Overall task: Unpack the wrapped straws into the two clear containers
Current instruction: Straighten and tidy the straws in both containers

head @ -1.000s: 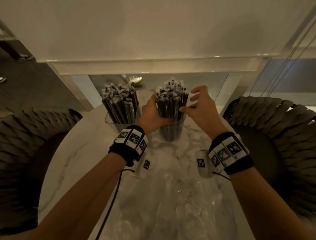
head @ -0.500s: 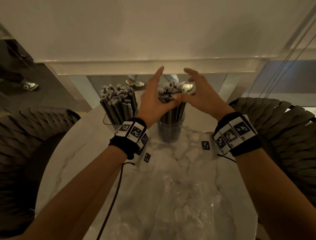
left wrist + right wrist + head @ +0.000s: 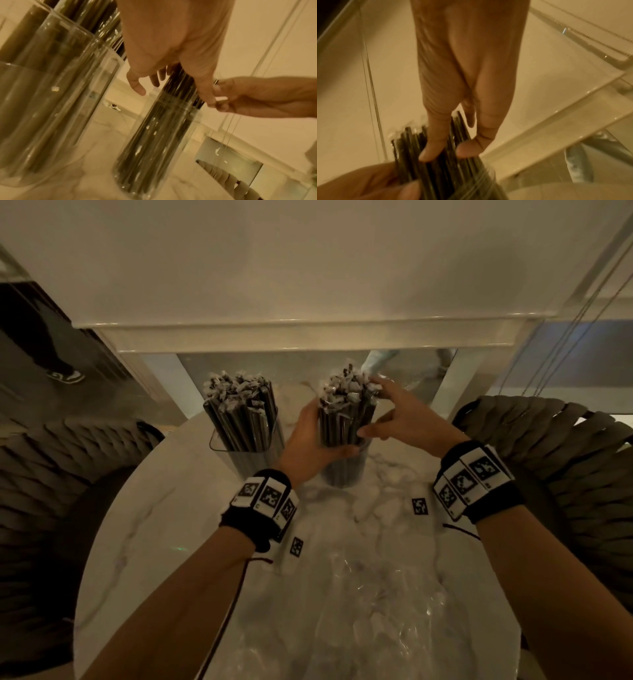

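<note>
Two clear containers stand at the back of the marble table, both packed with dark wrapped straws. The left container holds its own straw bundle and nothing touches it. The round right container holds a second straw bundle. My left hand wraps that bundle just above the rim, thumb in front, fingers behind. My right hand holds the bundle's right side, thumb low and fingers near the crinkled tops.
Crumpled clear plastic wrap lies on the near part of the table. Two small marker tags sit by my wrists. Woven chairs stand at the left and the right. A white ledge runs behind the containers.
Half a second ago both hands were raised over the tops of the right bundle. They have dropped and now hold its sides. The containers have not moved.
</note>
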{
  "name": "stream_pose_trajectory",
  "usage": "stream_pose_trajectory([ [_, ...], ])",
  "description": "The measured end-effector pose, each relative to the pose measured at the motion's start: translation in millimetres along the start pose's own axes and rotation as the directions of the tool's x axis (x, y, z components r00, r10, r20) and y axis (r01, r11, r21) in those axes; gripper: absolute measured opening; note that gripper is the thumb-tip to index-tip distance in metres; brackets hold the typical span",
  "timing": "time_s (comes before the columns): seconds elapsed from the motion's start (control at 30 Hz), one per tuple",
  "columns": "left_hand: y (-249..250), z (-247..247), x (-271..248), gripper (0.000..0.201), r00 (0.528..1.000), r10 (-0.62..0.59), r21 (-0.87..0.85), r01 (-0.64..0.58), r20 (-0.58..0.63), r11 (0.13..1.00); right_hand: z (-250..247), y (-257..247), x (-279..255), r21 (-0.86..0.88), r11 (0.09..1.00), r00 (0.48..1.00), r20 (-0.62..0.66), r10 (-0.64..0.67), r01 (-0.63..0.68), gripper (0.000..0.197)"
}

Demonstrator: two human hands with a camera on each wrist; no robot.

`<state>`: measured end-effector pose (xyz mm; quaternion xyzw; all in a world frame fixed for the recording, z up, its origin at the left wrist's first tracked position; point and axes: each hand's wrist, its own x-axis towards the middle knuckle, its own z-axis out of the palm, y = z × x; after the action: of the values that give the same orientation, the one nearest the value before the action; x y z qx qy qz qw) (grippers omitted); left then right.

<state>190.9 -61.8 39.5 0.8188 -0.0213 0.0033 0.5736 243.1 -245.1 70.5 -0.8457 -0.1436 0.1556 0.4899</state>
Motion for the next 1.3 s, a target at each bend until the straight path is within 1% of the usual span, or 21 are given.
stream_pose_trajectory([
  [0.07,0.1,2.4,4.8,0.057,1.000,0.014,0.061,-0.013,-0.012,0.998,9.4,-0.2,4.8,-0.003,0.998,0.998,-0.015,-0.058,0.058,0.068],
  [0.13,5.4,-0.2,11.7,0.047,0.998,0.024,0.166,-0.015,-0.052,0.986,10.4,-5.4,11.0,-0.083,0.993,0.995,-0.053,-0.088,0.084,0.042],
  [0.2,7.8,-7.4,19.1,0.043,0.996,0.035,0.203,-0.018,-0.080,0.979,1.1,-11.2,18.9,-0.141,0.988,0.994,-0.075,-0.075,0.064,0.029],
  [0.27,3.0,-13.5,26.9,0.046,0.998,0.032,0.223,-0.021,-0.045,0.975,-9.2,-15.2,24.1,-0.169,0.985,0.997,-0.057,-0.052,0.042,0.026],
  [0.37,-7.6,-12.1,30.2,0.048,0.997,-0.047,0.289,0.027,0.062,0.957,-7.5,-11.9,23.4,-0.186,0.982,0.999,0.040,-0.022,0.029,0.027],
  [0.5,-14.3,-8.5,29.1,0.058,0.995,-0.085,0.284,0.067,0.052,0.957,-0.4,-3.7,18.3,-0.184,0.983,0.999,0.038,-0.019,0.026,0.030],
  [0.57,-12.7,-10.0,24.1,0.060,0.997,-0.082,0.272,0.079,0.000,0.959,-1.7,-0.8,14.2,-0.187,0.982,1.000,0.018,-0.003,0.006,0.040],
  [0.6,-10.8,-10.4,19.4,0.061,0.997,-0.064,0.239,0.071,-0.038,0.968,-2.2,1.4,10.8,-0.152,0.988,1.000,-0.026,0.003,-0.006,0.047],
  [0.67,-4.9,-9.7,5.0,0.061,0.987,-0.032,0.136,0.053,-0.156,0.989,-1.5,5.7,-0.4,-0.039,0.999,0.974,-0.227,0.006,-0.015,0.050],
  [0.7,-1.3,-7.8,-5.3,0.054,0.968,-0.018,0.076,0.039,-0.249,0.996,0.6,6.9,-7.8,0.015,1.000,0.940,-0.342,0.007,-0.002,0.046],
  [0.73,0.3,-5.2,-14.9,0.042,0.935,0.004,0.032,0.008,-0.355,0.999,4.4,9.0,-15.0,0.045,0.999,0.907,-0.420,0.005,0.015,0.039],
  [0.77,0.6,-2.3,-23.2,0.030,0.896,0.039,0.021,-0.033,-0.442,0.999,9.6,9.2,-21.7,0.043,0.999,0.891,-0.453,-0.007,0.030,0.033],
  [0.8,0.8,1.7,-29.8,0.022,0.874,0.077,0.045,-0.063,-0.480,0.997,16.8,10.3,-26.2,0.015,0.999,0.893,-0.450,-0.025,0.036,0.029],
  [0.83,0.7,7.2,-34.3,0.017,0.881,0.112,0.089,-0.080,-0.461,0.993,24.7,10.4,-28.7,-0.021,0.999,0.902,-0.428,-0.046,0.041,0.026],
  [0.87,0.9,13.0,-36.4,0.014,0.906,0.137,0.144,-0.085,-0.401,0.986,33.2,11.2,-29.0,-0.047,0.998,0.912,-0.405,-0.062,0.047,0.025],
  [0.93,1.9,23.0,-32.9,0.021,0.953,0.124,0.229,-0.060,-0.277,0.972,47.6,12.4,-23.5,-0.058,0.998,0.918,-0.393,-0.053,0.033,0.027],
  [0.97,0.8,26.5,-27.5,0.027,0.965,0.109,0.249,-0.048,-0.239,0.967,52.3,12.4,-19.4,-0.063,0.998,0.915,-0.402,-0.040,0.015,0.026],
  [1.03,0.6,29.9,-15.8,0.028,0.973,0.089,0.266,-0.031,-0.211,0.963,57.2,11.6,-12.0,-0.093,0.996,0.908,-0.418,-0.031,-0.009,0.020],
  [1.13,1.2,28.4,-4.0,0.018,0.967,0.137,0.339,-0.058,-0.214,0.939,55.9,8.7,-5.9,-0.060,0.998,0.903,-0.428,-0.033,0.008,0.021],
  [1.2,1.8,26.2,-1.1,0.019,0.966,0.161,0.390,-0.071,-0.202,0.918,53.7,5.8,-3.7,-0.082,0.997,0.924,-0.379,-0.041,0.010,0.023],
  [1.3,4.5,25.0,-1.6,0.019,0.972,0.152,0.430,-0.062,-0.180,0.901,49.3,-0.1,-3.7,-0.189,0.982,0.955,-0.290,-0.065,0.009,0.023],
])
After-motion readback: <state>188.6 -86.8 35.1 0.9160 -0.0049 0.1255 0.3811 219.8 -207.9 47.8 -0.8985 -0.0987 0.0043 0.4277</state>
